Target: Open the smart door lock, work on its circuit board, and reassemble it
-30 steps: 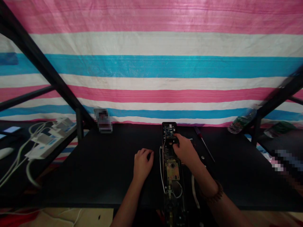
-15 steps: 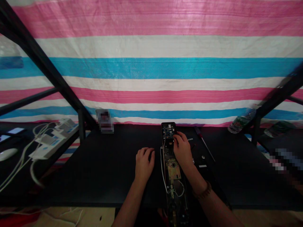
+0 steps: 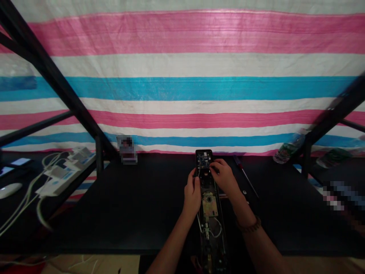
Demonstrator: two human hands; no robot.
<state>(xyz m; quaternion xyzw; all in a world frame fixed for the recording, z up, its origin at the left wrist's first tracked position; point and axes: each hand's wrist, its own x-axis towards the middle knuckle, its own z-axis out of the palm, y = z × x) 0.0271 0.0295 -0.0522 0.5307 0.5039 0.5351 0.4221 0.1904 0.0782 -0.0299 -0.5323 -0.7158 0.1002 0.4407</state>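
A long, narrow black door lock housing (image 3: 209, 205) lies open, its insides showing, running from the far side of the table to the near edge. At its far end sits a circuit board (image 3: 203, 160); a brass-coloured metal plate and a thin white cable (image 3: 218, 224) are farther down. My left hand (image 3: 192, 194) grips the housing's left edge, thumb on top. Over the board's lower right corner, my right hand (image 3: 224, 175) has thumb and fingertips pinched together. What lies between those fingertips is too small to make out.
A screwdriver (image 3: 246, 177) lies right of my right hand, near a small white round part (image 3: 244, 192). A plastic bottle (image 3: 288, 149) leans at the back right. White power strips (image 3: 64, 173) with cables and a white mouse (image 3: 10, 190) are at left. Black frame bars slant up both sides.
My left hand has moved right from the bare tabletop onto the left edge of the lock housing. My right hand stays pinched by the circuit board. The view has tilted up slightly.
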